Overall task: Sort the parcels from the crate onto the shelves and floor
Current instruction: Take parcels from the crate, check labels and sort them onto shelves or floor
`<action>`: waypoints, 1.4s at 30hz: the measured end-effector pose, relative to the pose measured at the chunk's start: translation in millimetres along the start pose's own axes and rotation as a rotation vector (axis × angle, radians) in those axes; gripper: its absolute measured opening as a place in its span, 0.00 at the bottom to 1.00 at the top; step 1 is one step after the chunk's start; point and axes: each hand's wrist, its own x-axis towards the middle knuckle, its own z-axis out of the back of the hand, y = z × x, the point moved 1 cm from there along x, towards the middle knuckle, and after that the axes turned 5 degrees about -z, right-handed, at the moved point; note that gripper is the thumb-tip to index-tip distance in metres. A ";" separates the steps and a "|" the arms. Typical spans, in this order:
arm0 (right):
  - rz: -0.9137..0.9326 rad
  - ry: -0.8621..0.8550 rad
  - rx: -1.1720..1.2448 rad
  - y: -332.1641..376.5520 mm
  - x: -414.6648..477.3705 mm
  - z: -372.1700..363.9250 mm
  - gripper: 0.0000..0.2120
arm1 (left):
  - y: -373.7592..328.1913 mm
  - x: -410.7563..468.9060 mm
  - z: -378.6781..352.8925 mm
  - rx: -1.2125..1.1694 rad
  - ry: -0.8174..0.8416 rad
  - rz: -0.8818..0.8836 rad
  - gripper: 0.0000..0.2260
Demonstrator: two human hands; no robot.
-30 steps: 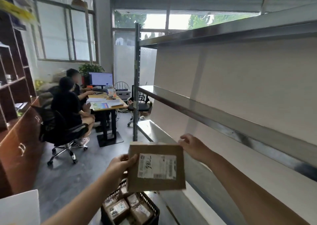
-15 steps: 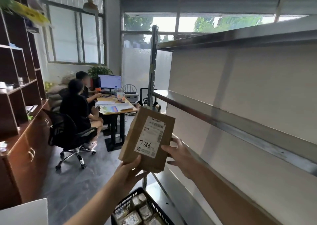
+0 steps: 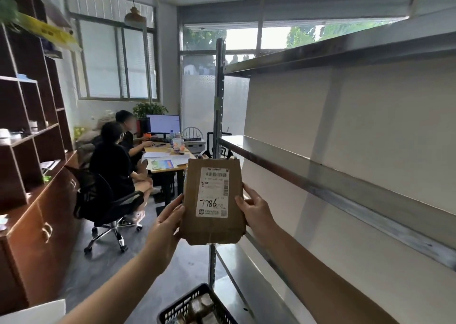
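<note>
Beside steel shelves (image 3: 320, 175), above grey floor (image 3: 98, 269), both hands (image 3: 167, 221) (image 3: 257, 212) hold a parcel (image 3: 213, 200).

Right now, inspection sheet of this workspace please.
surface: steel shelves at right; grey floor.
job's things: parcel marked 7786, held upright, label toward camera; crate below holds other parcels.
clutter: papers on desk.
hands: left hand and right hand grip the parcel's sides.
cables: nothing seen.
surroundings: two people seated at desk, monitor, wooden cabinet at left, windows.
</note>
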 end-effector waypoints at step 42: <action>-0.137 0.328 -0.141 -90.8 194.3 -108.5 0.24 | 78.0 160.8 98.2 0.046 -0.276 0.103 0.20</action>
